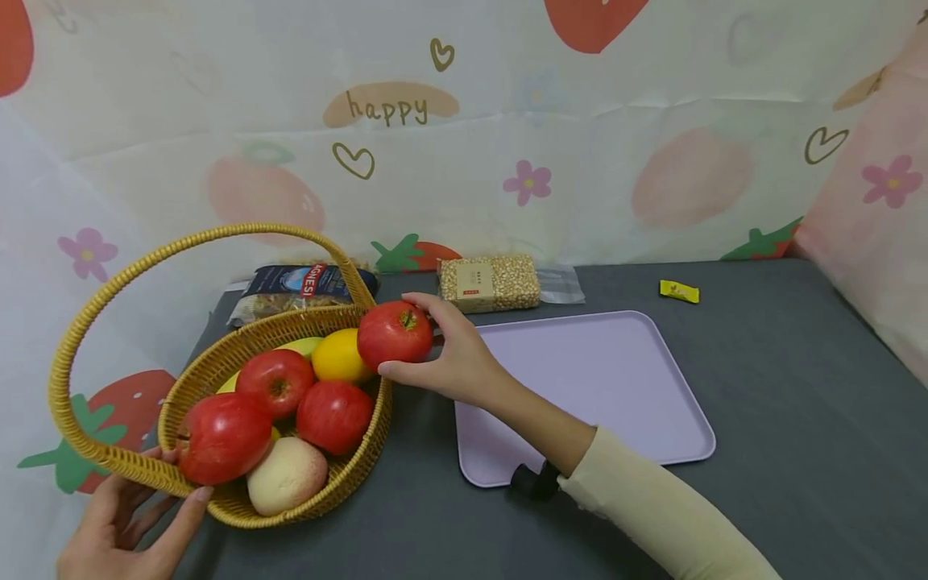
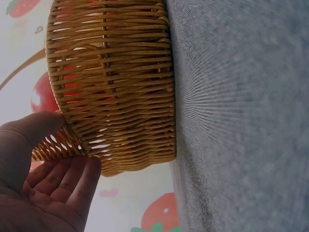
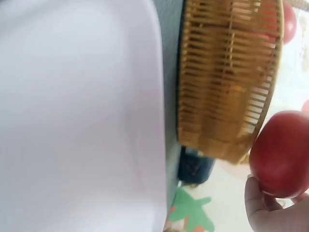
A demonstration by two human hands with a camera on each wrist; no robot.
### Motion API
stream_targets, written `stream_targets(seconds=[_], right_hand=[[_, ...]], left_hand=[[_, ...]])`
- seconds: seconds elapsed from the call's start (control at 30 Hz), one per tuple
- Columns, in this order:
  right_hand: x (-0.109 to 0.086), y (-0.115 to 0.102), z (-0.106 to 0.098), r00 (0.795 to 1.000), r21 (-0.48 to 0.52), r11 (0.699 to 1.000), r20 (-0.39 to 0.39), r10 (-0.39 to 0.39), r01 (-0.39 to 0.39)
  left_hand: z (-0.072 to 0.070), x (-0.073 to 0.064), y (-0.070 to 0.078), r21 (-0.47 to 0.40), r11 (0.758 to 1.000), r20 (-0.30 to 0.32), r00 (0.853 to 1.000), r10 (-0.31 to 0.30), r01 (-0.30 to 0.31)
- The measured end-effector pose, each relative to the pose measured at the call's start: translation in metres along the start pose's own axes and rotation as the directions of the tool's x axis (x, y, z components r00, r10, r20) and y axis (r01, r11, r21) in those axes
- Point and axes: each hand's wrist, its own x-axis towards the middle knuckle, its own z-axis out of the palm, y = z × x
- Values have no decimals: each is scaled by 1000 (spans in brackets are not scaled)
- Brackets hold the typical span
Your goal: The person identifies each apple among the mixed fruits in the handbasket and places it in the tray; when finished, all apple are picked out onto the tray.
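My right hand (image 1: 464, 354) holds a red apple (image 1: 395, 332) between thumb and fingers, over the right rim of a wicker basket (image 1: 373, 451). In the right wrist view this apple (image 3: 282, 154) is beside the basket's upper edge, above table height. My left hand (image 1: 130, 524) grips the basket at its near left rim, by the foot of the arched handle (image 1: 68, 354); in the left wrist view the thumb is at the rim and the fingers reach below the handle. Inside lie several red apples (image 1: 225, 439), a yellow fruit (image 1: 339, 357) and a pale peach (image 1: 286, 477).
A lilac tray (image 1: 616, 379) lies right of the basket, under my right forearm. Behind stand a dark pasta bag (image 1: 304, 283) and a clear pack of pale grains (image 1: 489, 283). A small yellow packet (image 1: 679, 291) lies at the back right. A printed cloth hangs behind the table.
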Motion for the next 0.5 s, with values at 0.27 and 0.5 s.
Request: stream_targets(seconds=[0.27,0.5], right_hand=[[3,13,-17,995,-89,992,-39,90,-94],[3,21,-30,989,-160,976,-61,137,-145]], left_hand=[[0,-1,1,-9,1000,0,1000,-15,15],[0,0,2,17,999,10,999,-43,43]])
